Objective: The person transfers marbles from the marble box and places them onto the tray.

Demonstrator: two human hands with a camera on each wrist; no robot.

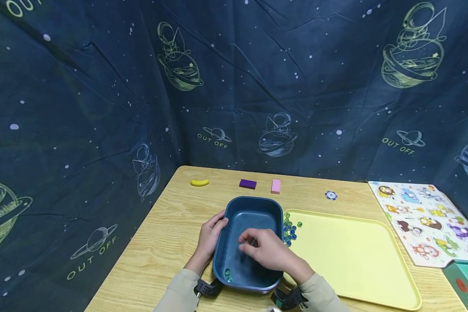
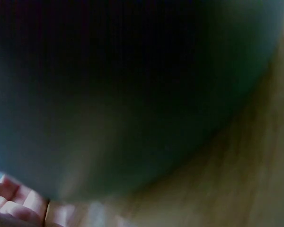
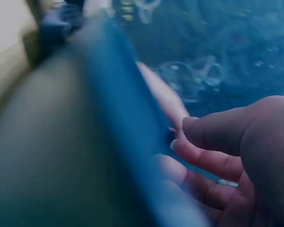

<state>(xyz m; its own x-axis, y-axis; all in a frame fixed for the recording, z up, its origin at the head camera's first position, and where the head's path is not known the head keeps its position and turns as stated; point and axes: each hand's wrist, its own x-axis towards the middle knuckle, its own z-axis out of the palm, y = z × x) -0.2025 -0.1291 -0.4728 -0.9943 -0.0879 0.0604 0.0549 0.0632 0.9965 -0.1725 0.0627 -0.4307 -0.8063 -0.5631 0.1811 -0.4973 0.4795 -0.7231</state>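
Note:
A dark blue bin (image 1: pixel 249 277) stands in front of me, with a few green glass marbles (image 1: pixel 227 272) in its near left corner. My left hand (image 1: pixel 209 236) holds the bin's left wall, thumb at the rim; the bin's blurred underside fills most of the left wrist view. Inside the bin hovers my right hand (image 1: pixel 267 249), fingers bent and thumb close to the fingertips. In the right wrist view these fingertips (image 3: pixel 180 144) lie near the blue wall; I cannot tell whether a marble is between them. More green and blue marbles (image 1: pixel 290 232) cluster right of the bin.
A yellow tray (image 1: pixel 355 251) lies to the right, the marble cluster at its left edge. Behind are a yellow banana-shaped piece (image 1: pixel 199 183), a purple block (image 1: pixel 248 184), a pink block (image 1: pixel 275 186) and a poker chip (image 1: pixel 331 195). An animal puzzle board (image 1: pixel 433 221) and green box (image 1: pixel 466 281) sit far right.

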